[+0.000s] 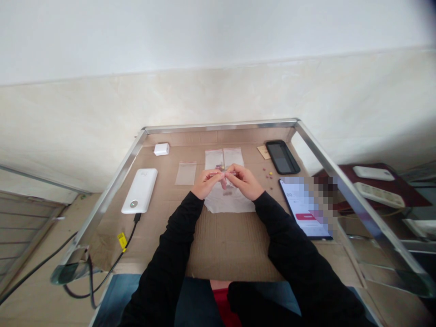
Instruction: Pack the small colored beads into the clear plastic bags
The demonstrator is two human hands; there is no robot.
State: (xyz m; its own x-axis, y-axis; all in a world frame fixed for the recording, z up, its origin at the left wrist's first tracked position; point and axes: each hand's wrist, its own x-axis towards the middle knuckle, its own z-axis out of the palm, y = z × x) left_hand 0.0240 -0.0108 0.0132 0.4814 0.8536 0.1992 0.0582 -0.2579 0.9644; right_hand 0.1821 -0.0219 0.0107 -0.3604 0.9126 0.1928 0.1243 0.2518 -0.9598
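Observation:
My left hand (205,182) and my right hand (245,181) meet over the middle of the cardboard-covered table. Between them, their fingers pinch the red-striped top edge of a small clear zip bag (220,173); most of this bag is hard to make out. Under the hands lies a white sheet (225,203) with small dark pieces on it, too blurred to name. Just beyond are two more clear zip bags, a left one (211,157) and a right one (235,154). Another zip bag (185,173) lies flat left of my left hand.
Several small pill-like pieces (270,173), one yellow, lie to the right. Near them are a black phone case (282,156), a card (263,152) and a lit tablet (303,213). A white power bank (140,190) with a black cable and a white charger (161,149) stand left. A metal frame (221,124) edges the table.

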